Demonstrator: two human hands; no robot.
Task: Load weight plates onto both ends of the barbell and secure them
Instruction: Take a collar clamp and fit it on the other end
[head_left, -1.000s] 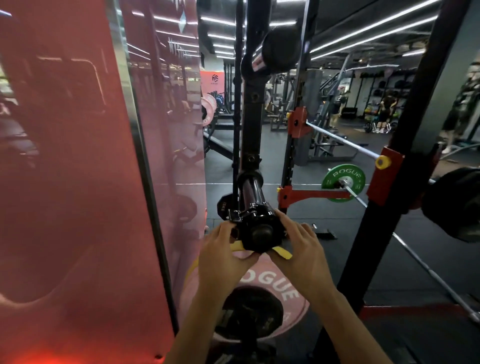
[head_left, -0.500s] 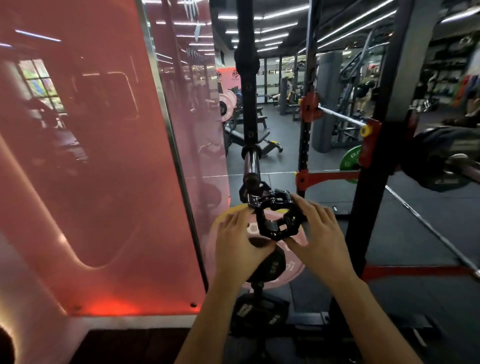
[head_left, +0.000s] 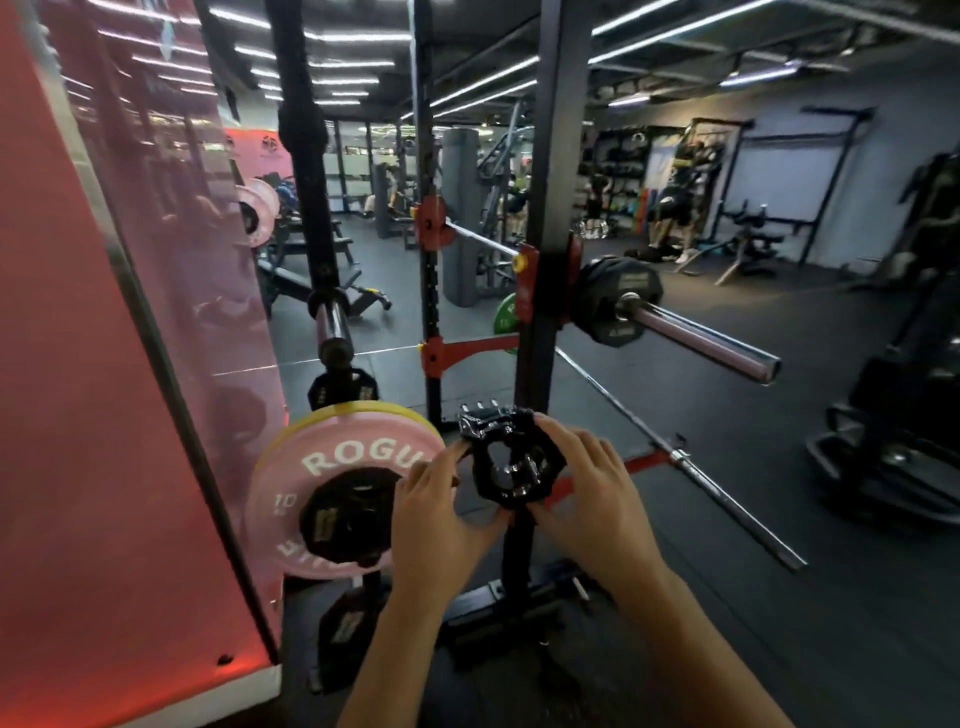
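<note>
A single head-worn wide-angle camera looks forward and down from the person's own eye line, with both forearms reaching up into the frame from the bottom edge. It sits close to the left hand, the right hand and the black hinged barbell collar between them (straight lines bow near the edges). Past the black steel rack upright it faces across the dark rubber gym floor toward the far wall.

The pink weight plate reads "ROGU" in white, its end hidden by a hand, and "10" at its left.
</note>
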